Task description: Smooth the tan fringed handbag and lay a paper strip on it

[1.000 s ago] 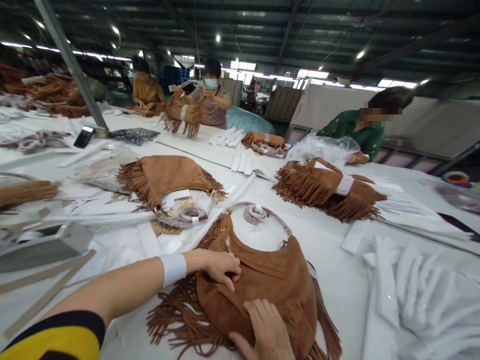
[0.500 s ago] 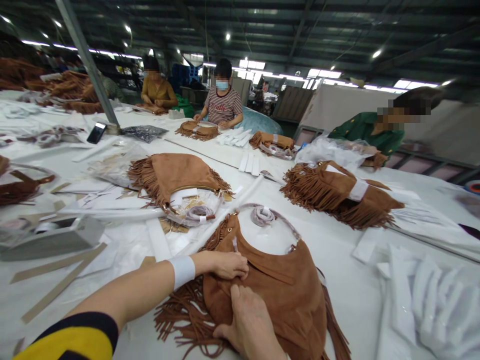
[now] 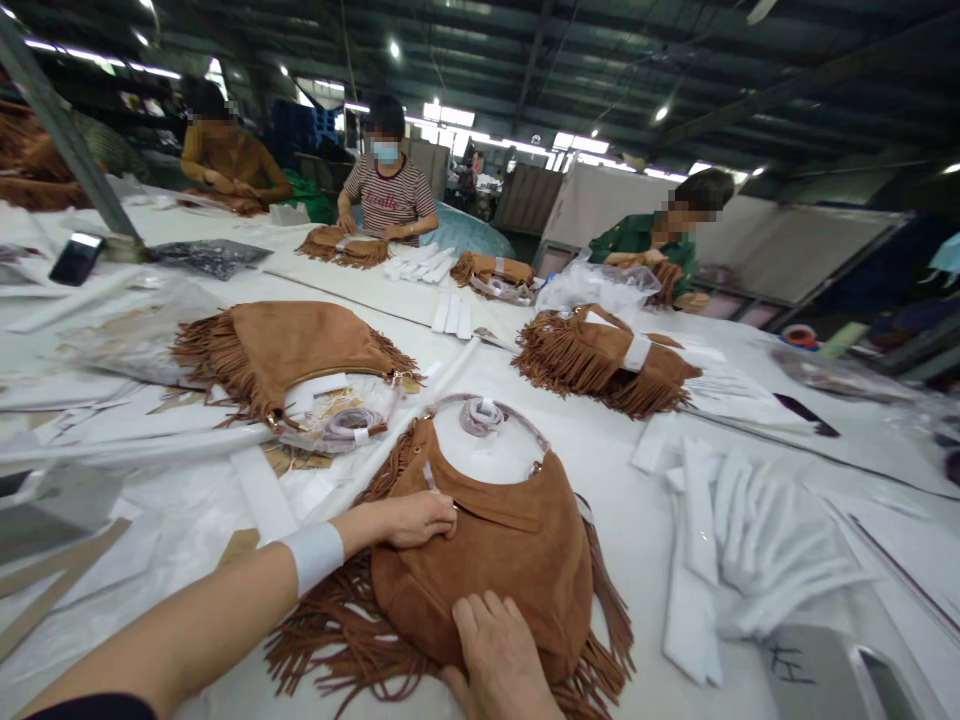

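Observation:
A brown suede handbag (image 3: pixel 517 570) with long fringes on both sides lies on the white table in front of me. My left hand (image 3: pixel 416 517) has its fingers pinched at the left end of the slit pocket (image 3: pixel 499 515) across the bag's front; what sits between them is too small to make out. Lower down, my right hand (image 3: pixel 502 650) rests on the bag near its bottom edge, fingers stretched out and thumb apart. Above the opening arches the wrapped handle (image 3: pixel 517 413), with a coiled strap (image 3: pixel 481 416) inside its loop.
Another fringed bag (image 3: pixel 300 335) lies to the left, and a banded one (image 3: pixel 600 350) at the back right. White padding strips (image 3: pixel 757 530) are heaped at right, beside a grey box (image 3: pixel 806 665). A phone (image 3: pixel 76 258) lies far left. Several co-workers handle bags across the table.
The view has turned to the right. My right hand has slid down the bag, away from my left hand, and lies flatter. My left hand stays pinched at the pocket.

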{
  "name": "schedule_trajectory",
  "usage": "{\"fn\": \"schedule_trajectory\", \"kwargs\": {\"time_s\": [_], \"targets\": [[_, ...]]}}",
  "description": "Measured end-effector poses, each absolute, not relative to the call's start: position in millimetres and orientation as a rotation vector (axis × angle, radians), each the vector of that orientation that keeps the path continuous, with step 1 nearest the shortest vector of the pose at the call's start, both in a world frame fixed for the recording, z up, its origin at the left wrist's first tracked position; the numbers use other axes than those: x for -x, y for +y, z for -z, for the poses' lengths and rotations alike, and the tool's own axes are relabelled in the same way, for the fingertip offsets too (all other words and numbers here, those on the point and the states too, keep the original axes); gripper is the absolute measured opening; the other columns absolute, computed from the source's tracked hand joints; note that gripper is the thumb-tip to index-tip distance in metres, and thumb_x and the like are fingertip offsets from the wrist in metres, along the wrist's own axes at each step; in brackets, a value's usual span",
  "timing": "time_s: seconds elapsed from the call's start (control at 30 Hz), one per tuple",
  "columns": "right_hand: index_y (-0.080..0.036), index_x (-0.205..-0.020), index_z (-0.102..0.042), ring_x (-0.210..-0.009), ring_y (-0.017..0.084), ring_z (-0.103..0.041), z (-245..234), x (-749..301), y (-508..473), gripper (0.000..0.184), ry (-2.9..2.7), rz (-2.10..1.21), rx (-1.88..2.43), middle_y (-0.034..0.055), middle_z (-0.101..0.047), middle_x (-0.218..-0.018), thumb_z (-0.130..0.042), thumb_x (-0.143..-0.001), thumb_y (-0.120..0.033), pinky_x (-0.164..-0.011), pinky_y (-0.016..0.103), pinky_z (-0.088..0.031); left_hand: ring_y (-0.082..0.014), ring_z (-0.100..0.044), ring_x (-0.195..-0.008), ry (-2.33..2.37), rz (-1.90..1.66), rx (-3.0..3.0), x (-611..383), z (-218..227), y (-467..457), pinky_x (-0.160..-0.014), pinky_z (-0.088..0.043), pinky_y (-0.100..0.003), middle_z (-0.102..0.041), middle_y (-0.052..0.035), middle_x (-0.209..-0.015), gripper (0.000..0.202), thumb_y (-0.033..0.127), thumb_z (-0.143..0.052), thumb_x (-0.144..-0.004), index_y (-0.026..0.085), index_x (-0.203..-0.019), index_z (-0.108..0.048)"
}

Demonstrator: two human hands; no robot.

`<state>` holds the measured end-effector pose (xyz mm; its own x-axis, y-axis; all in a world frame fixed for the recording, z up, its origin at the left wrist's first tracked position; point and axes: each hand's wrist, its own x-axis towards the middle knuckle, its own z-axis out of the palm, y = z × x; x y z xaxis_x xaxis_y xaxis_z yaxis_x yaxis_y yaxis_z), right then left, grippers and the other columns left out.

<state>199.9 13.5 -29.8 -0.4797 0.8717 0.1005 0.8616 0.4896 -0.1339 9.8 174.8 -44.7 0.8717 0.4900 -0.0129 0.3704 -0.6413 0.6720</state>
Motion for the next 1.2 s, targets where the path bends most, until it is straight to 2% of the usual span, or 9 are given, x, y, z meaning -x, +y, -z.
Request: {"fn": "schedule_trajectory", "kwargs": {"time_s": [0.2,0.3,0.4,0.6,0.73,0.9,1.0,1.1,1.2], "targets": [[-0.025,-0.09,-0.047,-0.08,0.023,-0.05,34,-209,14,0.038,-2.48,-0.086,1.409,-0.0014,-0.057,-0.086,-0.074,-0.066,-0.016,-0.076,0.036,-0.039,-0.017,-0.055,-0.088,0.759,-0.21,-2.296,-6,14,164,-0.085,-0.043,-0.029,-0.062,-0.0057,-0.097,0.031,0.038,-0.036,-0.097,0.019,-0.099,-0.06],[-0.024,-0.09,-0.048,-0.08,0.023,-0.05,36,-207,17,0.043,-2.444,-0.01,1.399,-0.0006,-0.057,-0.085,-0.079,-0.061,-0.018,-0.076,0.037,-0.04,-0.0248,-0.054,-0.101,0.883,-0.267,-2.345,-6,-12,130,-0.092,-0.04,-0.038,-0.06,-0.0101,-0.111,0.05,0.059,-0.054,-0.085,0.019,-0.115,-0.055],[-0.023,-0.088,-0.049,-0.076,0.022,-0.051,30,-205,14,0.043,-2.455,0.085,1.383,-0.0007,-0.058,-0.081,-0.083,-0.061,-0.024,-0.073,0.037,-0.04,-0.0291,-0.048,-0.105,0.992,-0.317,-2.478,-11,-22,79,-0.094,-0.035,-0.045,-0.056,-0.0099,-0.115,0.066,0.071,-0.063,-0.071,0.022,-0.115,-0.055],[-0.024,-0.092,-0.052,-0.08,0.022,-0.052,3,-236,1,0.048,-2.601,0.124,1.361,-0.0031,-0.06,-0.086,-0.087,-0.059,-0.031,-0.076,0.037,-0.039,-0.0266,-0.044,-0.102,1.168,-0.257,-2.457,-20,19,21,-0.09,-0.035,-0.042,-0.053,-0.0046,-0.112,0.045,0.046,-0.073,-0.075,0.024,-0.108,-0.052],[-0.024,-0.087,-0.052,-0.082,0.021,-0.052,-2,-278,-2,0.05,-2.556,0.062,1.454,-0.0046,-0.059,-0.085,-0.09,-0.056,-0.036,-0.079,0.037,-0.038,-0.0253,-0.044,-0.1,1.26,-0.305,-2.403,-22,42,19,-0.087,-0.036,-0.041,-0.052,-0.0043,-0.108,0.03,0.035,-0.069,-0.08,0.023,-0.102,-0.053],[-0.023,-0.077,-0.05,-0.075,0.02,-0.049,0,-301,7,0.039,-2.524,0.123,1.361,-0.0034,-0.058,-0.076,-0.086,-0.062,-0.022,-0.078,0.036,-0.038,-0.0243,-0.046,-0.094,1.31,-0.285,-2.435,-19,46,20,-0.083,-0.037,-0.04,-0.054,-0.0047,-0.102,0.014,0.029,-0.061,-0.086,0.022,-0.096,-0.055],[-0.023,-0.081,-0.053,-0.077,0.021,-0.051,-3,-299,8,0.038,-2.512,0.1,1.359,-0.0023,-0.06,-0.078,-0.084,-0.061,-0.013,-0.08,0.036,-0.041,-0.0247,-0.046,-0.097,1.297,-0.287,-2.419,-16,46,19,-0.084,-0.038,-0.04,-0.054,-0.0041,-0.106,0.023,0.033,-0.066,-0.084,0.023,-0.1,-0.054],[-0.021,-0.103,-0.055,-0.089,0.023,-0.055,-5,-304,3,0.051,-2.488,0.042,1.327,0.0026,-0.063,-0.097,-0.085,-0.062,-0.019,-0.085,0.039,-0.045,-0.0263,-0.045,-0.1,1.298,-0.26,-2.403,-16,43,20,-0.086,-0.038,-0.041,-0.053,-0.0042,-0.111,0.041,0.038,-0.075,-0.075,0.023,-0.106,-0.053],[-0.019,-0.115,-0.052,-0.104,0.028,-0.055,-2,-321,-3,0.063,-2.419,0.086,1.328,0.0098,-0.06,-0.113,-0.085,-0.061,-0.023,-0.09,0.043,-0.047,-0.0265,-0.045,-0.099,1.308,-0.209,-2.437,-18,37,21,-0.086,-0.038,-0.041,-0.053,-0.0044,-0.109,0.036,0.033,-0.076,-0.075,0.022,-0.1,-0.054]]}}
